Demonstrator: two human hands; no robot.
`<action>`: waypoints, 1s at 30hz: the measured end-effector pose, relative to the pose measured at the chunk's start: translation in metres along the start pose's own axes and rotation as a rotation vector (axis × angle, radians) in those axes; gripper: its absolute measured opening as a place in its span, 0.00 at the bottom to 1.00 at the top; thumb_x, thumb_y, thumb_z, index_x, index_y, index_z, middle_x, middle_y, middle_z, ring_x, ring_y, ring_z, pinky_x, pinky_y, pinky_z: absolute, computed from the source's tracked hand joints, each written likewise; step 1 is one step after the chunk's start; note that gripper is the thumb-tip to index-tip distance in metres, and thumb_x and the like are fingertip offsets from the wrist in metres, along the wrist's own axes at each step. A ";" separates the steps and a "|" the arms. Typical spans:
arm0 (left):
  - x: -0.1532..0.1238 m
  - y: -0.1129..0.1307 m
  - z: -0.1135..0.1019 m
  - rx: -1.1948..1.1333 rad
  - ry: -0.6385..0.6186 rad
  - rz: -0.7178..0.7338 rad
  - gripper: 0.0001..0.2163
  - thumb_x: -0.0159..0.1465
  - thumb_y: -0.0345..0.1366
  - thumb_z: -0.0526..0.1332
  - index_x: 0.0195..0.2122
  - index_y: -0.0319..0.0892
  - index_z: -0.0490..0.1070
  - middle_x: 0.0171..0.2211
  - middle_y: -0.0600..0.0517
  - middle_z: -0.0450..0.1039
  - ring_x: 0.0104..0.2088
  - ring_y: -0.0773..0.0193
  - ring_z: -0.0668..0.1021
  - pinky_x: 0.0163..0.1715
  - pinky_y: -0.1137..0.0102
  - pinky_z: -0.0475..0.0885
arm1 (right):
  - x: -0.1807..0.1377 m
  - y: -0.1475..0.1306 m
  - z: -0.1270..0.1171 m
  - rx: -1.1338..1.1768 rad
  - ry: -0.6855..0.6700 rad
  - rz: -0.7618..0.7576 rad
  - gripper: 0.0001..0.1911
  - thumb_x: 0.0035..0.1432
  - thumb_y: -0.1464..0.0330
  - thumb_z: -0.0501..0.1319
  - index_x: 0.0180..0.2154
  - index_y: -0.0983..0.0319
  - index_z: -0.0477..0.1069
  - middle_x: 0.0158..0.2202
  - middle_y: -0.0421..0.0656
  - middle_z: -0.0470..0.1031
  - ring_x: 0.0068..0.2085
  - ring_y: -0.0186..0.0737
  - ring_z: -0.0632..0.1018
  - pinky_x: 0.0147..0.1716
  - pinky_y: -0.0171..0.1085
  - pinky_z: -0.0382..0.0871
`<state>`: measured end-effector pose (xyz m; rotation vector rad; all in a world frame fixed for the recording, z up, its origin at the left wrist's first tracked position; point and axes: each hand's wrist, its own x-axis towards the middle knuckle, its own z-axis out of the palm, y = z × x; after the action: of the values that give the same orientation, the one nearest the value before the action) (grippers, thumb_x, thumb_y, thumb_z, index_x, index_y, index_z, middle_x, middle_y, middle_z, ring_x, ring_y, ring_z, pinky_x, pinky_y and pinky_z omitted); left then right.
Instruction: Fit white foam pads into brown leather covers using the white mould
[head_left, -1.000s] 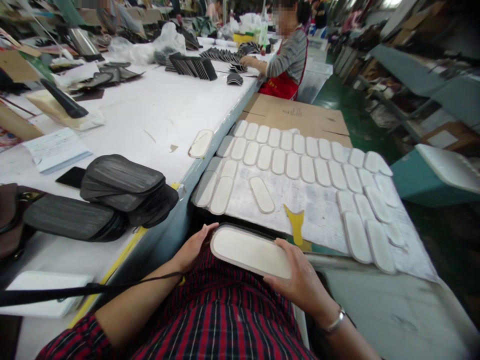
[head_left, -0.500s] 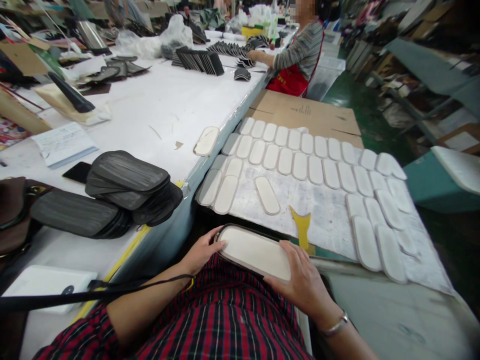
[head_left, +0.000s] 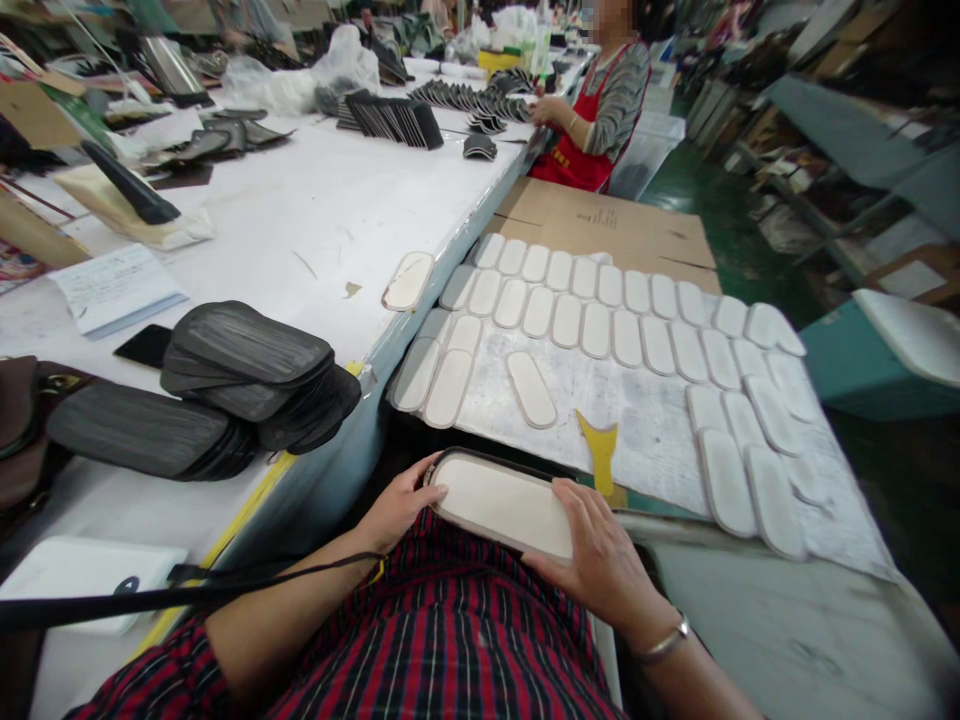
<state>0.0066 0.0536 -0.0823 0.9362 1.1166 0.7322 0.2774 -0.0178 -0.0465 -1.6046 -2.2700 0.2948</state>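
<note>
A long white oval panel (head_left: 499,500) with a grey edge lies over a dark piece with a black rim, close to my lap. My left hand (head_left: 405,497) grips its left end, thumb on the white face and fingers at the dark rim. Around the right end my right hand (head_left: 589,545) is closed, with fingertips on the top edge and thumb along the lower edge. Many similar white oval panels (head_left: 568,320) are laid in rows on the board ahead. One single panel (head_left: 531,389) lies apart from the rows.
A yellow notched scraper-like tool (head_left: 600,450) lies at the board's near edge. On the white table (head_left: 300,215) at left are stacks of dark oval pieces (head_left: 247,345), a phone (head_left: 144,346) and a notebook (head_left: 116,288). A co-worker in a red apron (head_left: 581,150) is at the far end.
My hands keep the same grip on the panel. The view has shifted slightly. The co-worker's hands have drawn back from the row of dark pieces toward the body.
</note>
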 end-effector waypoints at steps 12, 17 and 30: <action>0.000 -0.001 -0.001 -0.008 -0.013 -0.015 0.26 0.55 0.36 0.61 0.55 0.40 0.62 0.51 0.48 0.68 0.54 0.54 0.66 0.55 0.60 0.59 | 0.006 -0.002 -0.002 -0.030 -0.055 0.004 0.39 0.48 0.51 0.60 0.54 0.69 0.55 0.51 0.56 0.63 0.52 0.54 0.65 0.51 0.51 0.62; -0.001 0.001 -0.001 0.019 -0.032 -0.019 0.27 0.54 0.36 0.62 0.56 0.39 0.61 0.54 0.48 0.65 0.55 0.54 0.65 0.55 0.60 0.59 | 0.004 0.000 -0.004 0.003 -0.061 0.013 0.38 0.49 0.51 0.60 0.55 0.67 0.54 0.51 0.56 0.63 0.52 0.53 0.64 0.51 0.51 0.62; -0.006 0.016 -0.008 0.908 0.015 0.547 0.27 0.60 0.34 0.56 0.60 0.41 0.52 0.60 0.45 0.55 0.59 0.55 0.59 0.59 0.54 0.51 | 0.011 -0.010 -0.011 -0.018 -0.095 0.049 0.37 0.49 0.52 0.61 0.54 0.67 0.56 0.50 0.56 0.63 0.51 0.54 0.65 0.50 0.52 0.61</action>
<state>-0.0028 0.0574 -0.0668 2.0618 1.2282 0.6515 0.2695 -0.0116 -0.0315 -1.6912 -2.3119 0.3710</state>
